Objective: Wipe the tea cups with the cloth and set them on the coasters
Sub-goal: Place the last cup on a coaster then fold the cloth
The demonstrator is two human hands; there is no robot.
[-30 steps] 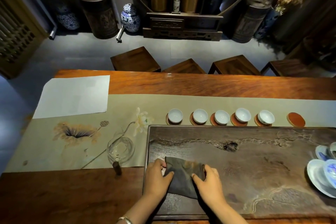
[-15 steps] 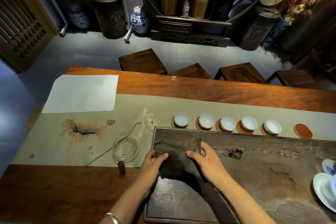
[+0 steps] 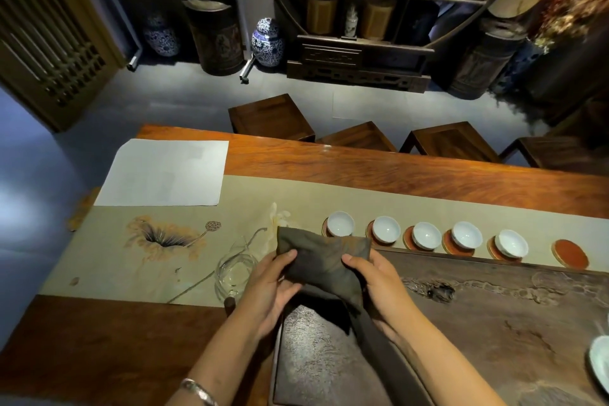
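Head view
Cloth (image 3: 324, 260): dark, folded, raised at centre over the tray's near-left corner; spread flat between both hands, probably to offer a clean face for wiping.
Left hand (image 3: 270, 287): grasping the cloth's left edge, thumb on top, fingers beneath.
Right hand (image 3: 379, 287): grasping the right edge the same way, thumb on top.
Cups (image 3: 426, 236): five white, in a row at 1 o'clock from the cloth, each sitting on a coaster already; lined along the tray's far edge, within easy reach.
Spare coaster (image 3: 570, 253): red, bare, at the row's 3 o'clock end; likely waiting for a sixth cup.
Tray (image 3: 494, 323): dark carved wood, below and at 4 o'clock of the hands.
Pitcher (image 3: 235, 270): clear glass, at 9 o'clock of the left hand, kept off the tray.
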